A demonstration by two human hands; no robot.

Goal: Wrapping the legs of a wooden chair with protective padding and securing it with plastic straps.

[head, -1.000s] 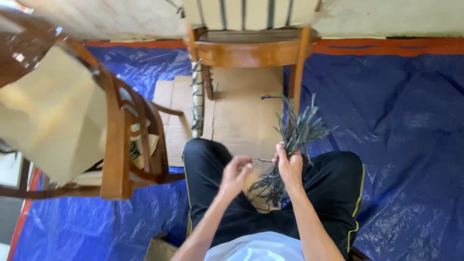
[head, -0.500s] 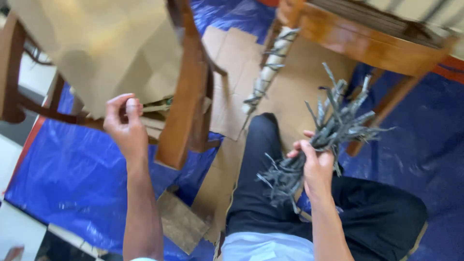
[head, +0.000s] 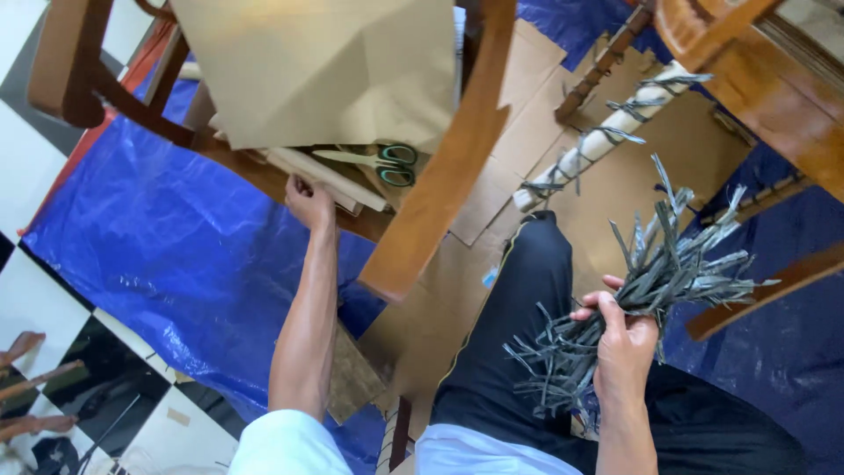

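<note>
— What is the right hand (head: 626, 345) holding?

— A bundle of grey strips (head: 635, 292), gripped around its middle, fingers (head: 594, 310) wrapped tight. The ends fan out above and below the fist, over the lap in black trousers (head: 519, 334).

— And the left hand (head: 309, 203)?

— Stretched out to the wooden chair (head: 440, 193) on the left, at the seat edge beside cream rolled pieces (head: 330, 179). Its fingers look curled, but I cannot tell whether they pinch anything.

— What lies near it?

— Green-handled scissors (head: 374, 163) just right of that hand, under a sheet of brown paper (head: 325, 66).

— And beyond?

— A chair leg wrapped in pale padding with grey ties (head: 598, 141), flattened cardboard (head: 633, 185), blue tarp (head: 176, 255) across the floor.
</note>
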